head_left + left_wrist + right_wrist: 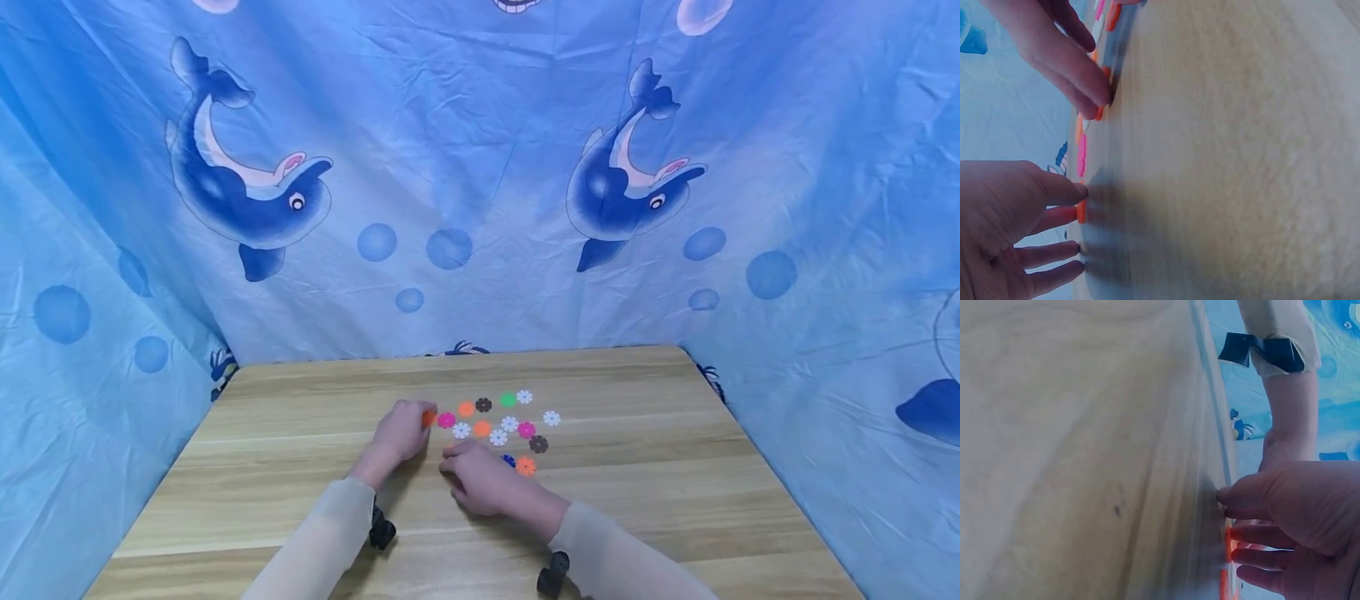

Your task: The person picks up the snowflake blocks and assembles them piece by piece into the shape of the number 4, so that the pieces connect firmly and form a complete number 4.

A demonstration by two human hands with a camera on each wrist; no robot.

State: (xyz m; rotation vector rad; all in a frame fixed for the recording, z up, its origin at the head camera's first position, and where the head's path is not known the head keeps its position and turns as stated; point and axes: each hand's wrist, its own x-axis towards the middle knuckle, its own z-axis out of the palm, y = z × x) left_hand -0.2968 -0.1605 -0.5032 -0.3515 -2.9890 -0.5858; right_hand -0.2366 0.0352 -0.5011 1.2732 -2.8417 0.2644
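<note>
Left hand (401, 429): fingers extended, touching an orange disc (428, 417) at the cluster's left edge.
Right hand (480, 477): fingers nearly straight, at a second orange disc (1229, 544), lower centre.
Flower discs (482, 429): thin, flat, notched; orange, pink, white, green, blue and dark brown, scattered below mid-frame.
Tabletop (660, 508): pale, streaked wood grain.

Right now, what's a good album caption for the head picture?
Left hand touches an orange disc, right hand beside colorful discs.
</note>
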